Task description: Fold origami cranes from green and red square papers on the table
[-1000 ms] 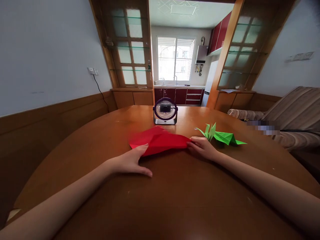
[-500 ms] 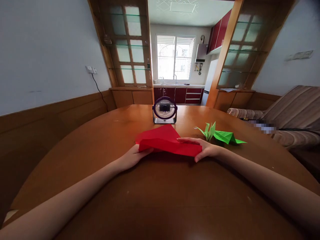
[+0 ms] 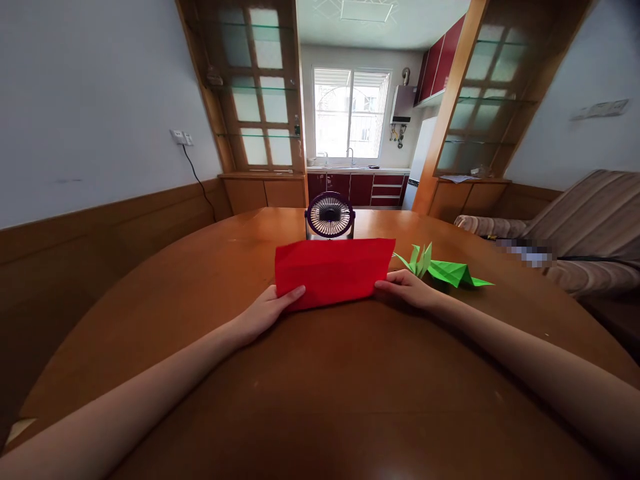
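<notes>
Brown wooden table takes up most of my head view, its curved far edge well beyond the work. Red paper next in size, mid-table, well short of the far edge. Just changed: it is tipped up, broad face towards me. I read that as the paper being squared and controlled from both ends. Against half a second ago: no sagging front flap, no peak lying behind it; one near-rectangular panel shows instead. Whether its lower edge touches the table, I cannot tell. Green folded paper lies towards the right edge, unmoved. Fan stands near the far edge, its base now covered by the red paper's top. Left hand pinches the lower left corner, thumb in front. Right hand, fingers no longer spread over the top, pinches near the lower right corner, thumb also in front.
</notes>
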`<action>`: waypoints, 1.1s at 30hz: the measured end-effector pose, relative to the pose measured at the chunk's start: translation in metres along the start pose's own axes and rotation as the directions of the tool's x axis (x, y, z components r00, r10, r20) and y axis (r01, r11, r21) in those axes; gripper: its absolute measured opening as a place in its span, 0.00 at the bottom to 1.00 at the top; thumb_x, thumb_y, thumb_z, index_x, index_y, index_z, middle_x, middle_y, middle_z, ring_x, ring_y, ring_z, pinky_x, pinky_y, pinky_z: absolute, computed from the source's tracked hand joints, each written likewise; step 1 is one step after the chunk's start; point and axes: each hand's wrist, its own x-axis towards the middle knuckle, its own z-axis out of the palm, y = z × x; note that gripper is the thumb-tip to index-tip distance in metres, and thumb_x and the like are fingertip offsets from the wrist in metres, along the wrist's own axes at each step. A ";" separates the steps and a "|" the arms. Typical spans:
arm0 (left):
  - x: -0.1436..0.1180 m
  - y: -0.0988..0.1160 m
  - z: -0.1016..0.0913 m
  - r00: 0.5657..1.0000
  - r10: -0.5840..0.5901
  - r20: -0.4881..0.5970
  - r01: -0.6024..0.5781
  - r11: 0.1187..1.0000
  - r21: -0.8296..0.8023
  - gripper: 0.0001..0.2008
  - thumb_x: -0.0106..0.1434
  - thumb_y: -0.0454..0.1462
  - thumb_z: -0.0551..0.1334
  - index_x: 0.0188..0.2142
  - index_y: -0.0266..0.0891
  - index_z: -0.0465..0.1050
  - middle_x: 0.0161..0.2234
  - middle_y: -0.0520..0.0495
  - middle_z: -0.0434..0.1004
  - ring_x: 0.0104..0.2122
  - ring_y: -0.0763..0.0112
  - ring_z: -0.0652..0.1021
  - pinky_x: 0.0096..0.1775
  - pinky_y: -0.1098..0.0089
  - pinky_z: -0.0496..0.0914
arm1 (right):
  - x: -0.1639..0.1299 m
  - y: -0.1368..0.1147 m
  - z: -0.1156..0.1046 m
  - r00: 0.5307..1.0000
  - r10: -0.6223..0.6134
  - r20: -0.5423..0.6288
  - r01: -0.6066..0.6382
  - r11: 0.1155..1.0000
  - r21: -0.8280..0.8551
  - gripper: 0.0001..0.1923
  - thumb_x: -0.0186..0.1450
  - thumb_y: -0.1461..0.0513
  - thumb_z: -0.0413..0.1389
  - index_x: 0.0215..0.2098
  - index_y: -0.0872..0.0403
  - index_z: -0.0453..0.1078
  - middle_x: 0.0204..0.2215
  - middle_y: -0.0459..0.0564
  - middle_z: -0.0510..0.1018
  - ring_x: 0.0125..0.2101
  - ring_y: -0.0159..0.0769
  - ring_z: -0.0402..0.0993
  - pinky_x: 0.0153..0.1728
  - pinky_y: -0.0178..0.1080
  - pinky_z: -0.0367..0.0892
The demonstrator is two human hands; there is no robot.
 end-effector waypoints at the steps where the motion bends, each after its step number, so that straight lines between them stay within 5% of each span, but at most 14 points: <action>1: -0.001 0.001 0.000 1.000 -0.014 0.012 0.014 1.000 -0.007 0.21 0.62 0.48 0.62 0.50 0.40 0.74 0.53 0.44 0.75 0.50 0.56 0.77 0.54 0.58 0.68 | 0.000 0.000 0.000 1.000 0.010 -0.004 -0.010 1.000 0.025 0.23 0.61 0.46 0.57 0.32 0.58 0.73 0.24 0.47 0.73 0.23 0.28 0.63 0.24 0.33 0.59; 8: 0.001 0.002 0.002 0.998 -0.051 -0.047 0.049 0.998 -0.041 0.21 0.59 0.48 0.65 0.45 0.37 0.76 0.45 0.42 0.80 0.42 0.58 0.80 0.45 0.63 0.73 | 0.001 -0.006 0.009 0.997 -0.011 -0.081 0.026 0.983 0.181 0.20 0.60 0.48 0.59 0.33 0.57 0.73 0.29 0.50 0.75 0.27 0.31 0.67 0.28 0.35 0.62; 15: 0.004 -0.003 0.003 0.991 -0.046 -0.126 0.037 0.997 -0.069 0.21 0.53 0.43 0.70 0.43 0.35 0.75 0.43 0.41 0.81 0.40 0.60 0.80 0.42 0.64 0.74 | 0.005 -0.003 0.015 0.963 -0.042 -0.266 0.045 0.999 0.005 0.21 0.60 0.46 0.58 0.31 0.57 0.70 0.25 0.49 0.73 0.24 0.31 0.64 0.23 0.35 0.59; 21: 0.007 -0.006 0.008 0.979 0.102 -0.177 -0.112 0.993 -0.047 0.30 0.49 0.38 0.72 0.51 0.36 0.66 0.51 0.39 0.75 0.47 0.58 0.78 0.52 0.58 0.71 | 0.006 0.000 0.017 0.941 -0.105 -0.322 0.065 0.989 -0.134 0.26 0.60 0.49 0.59 0.50 0.56 0.64 0.22 0.42 0.69 0.21 0.30 0.61 0.23 0.33 0.55; 27: 0.011 -0.014 0.005 0.924 0.300 -0.236 -0.245 0.940 0.236 0.44 0.51 0.40 0.70 0.62 0.45 0.48 0.60 0.36 0.60 0.51 0.58 0.74 0.48 0.57 0.72 | 0.004 -0.005 0.019 0.946 -0.166 -0.279 0.073 0.946 -0.315 0.36 0.62 0.57 0.56 0.64 0.56 0.50 0.23 0.42 0.70 0.23 0.30 0.62 0.25 0.33 0.58; 33: 0.018 -0.020 -0.007 0.800 0.497 -0.335 -0.310 0.822 0.479 0.49 0.54 0.42 0.67 0.66 0.50 0.37 0.63 0.36 0.53 0.57 0.55 0.66 0.54 0.52 0.64 | 0.005 -0.007 0.014 0.977 -0.103 -0.188 0.034 0.940 -0.338 0.40 0.61 0.60 0.54 0.68 0.56 0.44 0.31 0.48 0.78 0.26 0.32 0.68 0.28 0.34 0.62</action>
